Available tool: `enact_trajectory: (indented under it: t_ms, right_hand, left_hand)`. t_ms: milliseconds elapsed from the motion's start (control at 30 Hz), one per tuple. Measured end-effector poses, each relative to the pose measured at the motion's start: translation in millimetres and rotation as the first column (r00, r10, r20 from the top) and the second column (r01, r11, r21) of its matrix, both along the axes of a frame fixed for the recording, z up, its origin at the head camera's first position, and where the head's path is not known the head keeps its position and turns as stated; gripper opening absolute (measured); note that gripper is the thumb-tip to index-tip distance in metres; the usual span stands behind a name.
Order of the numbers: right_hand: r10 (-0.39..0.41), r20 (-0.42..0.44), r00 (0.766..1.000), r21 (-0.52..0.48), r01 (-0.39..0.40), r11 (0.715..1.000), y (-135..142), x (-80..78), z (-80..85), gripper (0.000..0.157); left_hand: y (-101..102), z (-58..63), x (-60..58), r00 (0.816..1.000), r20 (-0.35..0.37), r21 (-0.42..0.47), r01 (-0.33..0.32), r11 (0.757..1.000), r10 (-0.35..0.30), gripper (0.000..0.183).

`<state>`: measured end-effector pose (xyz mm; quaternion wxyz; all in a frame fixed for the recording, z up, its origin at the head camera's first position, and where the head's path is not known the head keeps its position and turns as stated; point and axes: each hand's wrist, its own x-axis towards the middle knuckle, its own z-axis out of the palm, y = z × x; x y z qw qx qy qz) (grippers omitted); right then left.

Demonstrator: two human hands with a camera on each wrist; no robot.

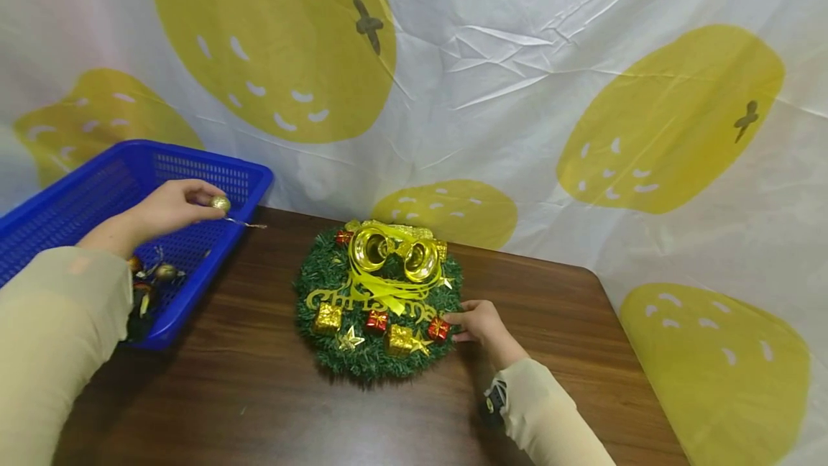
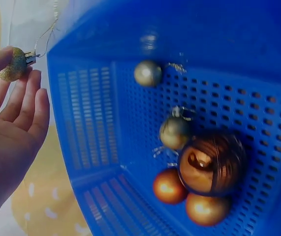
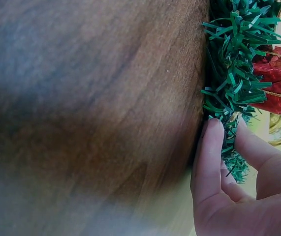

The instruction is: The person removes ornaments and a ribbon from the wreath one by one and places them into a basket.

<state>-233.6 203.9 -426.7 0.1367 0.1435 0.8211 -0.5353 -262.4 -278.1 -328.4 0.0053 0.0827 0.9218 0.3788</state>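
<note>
Over the right rim of the blue basket (image 1: pixel 216 265), my left hand (image 1: pixel 169 206) pinches a small gold glitter bauble (image 1: pixel 221 203) between thumb and fingers, its thin hanging string (image 1: pixel 246 223) trailing to the right. A green Christmas wreath (image 1: pixel 382 369) lies on the table, carrying gold bells (image 1: pixel 370 249), a yellow ribbon, gold lettering, stars and small red and gold gift boxes. At the wreath's right edge, my right hand (image 1: pixel 481 326) pinches the green tinsel (image 3: pixel 234 83) between thumb and fingers, close to a red gift box (image 3: pixel 275 81).
Inside the basket lie gold baubles (image 2: pixel 148 73), a large copper-brown bauble (image 2: pixel 211 162) and smaller orange ones (image 2: pixel 170 186). The brown wooden table (image 1: pixel 259 408) meets a white cloth (image 1: pixel 517 92) printed with yellow fruit at its back and right edges.
</note>
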Motion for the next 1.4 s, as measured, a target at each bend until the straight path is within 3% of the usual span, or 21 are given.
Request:
enact_trajectory:
  t_ms: [467,767,1133,1400]
  right_hand:
    - [0.003,0.0,1.0,-0.005,-0.003,1.0,-2,-0.1,0.6,0.059]
    - [0.005,-0.003,1.0,-0.004,-0.005,1.0,-2,0.6,0.9,0.059]
    - [0.004,0.009,1.0,0.0,-0.004,1.0,-2,0.9,0.8,0.059]
    - [-0.004,0.014,1.0,-0.012,0.004,1.0,-2,-1.3,0.4,0.06]
  left_hand:
    - [-35,-2.6,10.9,1.0,-0.004,-0.138,-0.02,0.99,0.02,0.042]
    - [-47,-5.2,19.6,0.999,0.049,-0.175,-0.001,0.985,0.01,0.045]
    - [-45,-9.3,19.8,0.996,0.075,-0.164,0.061,0.985,-0.049,0.045]
    - [-31,3.2,11.9,0.997,0.052,-0.142,0.072,0.987,-0.065,0.043]
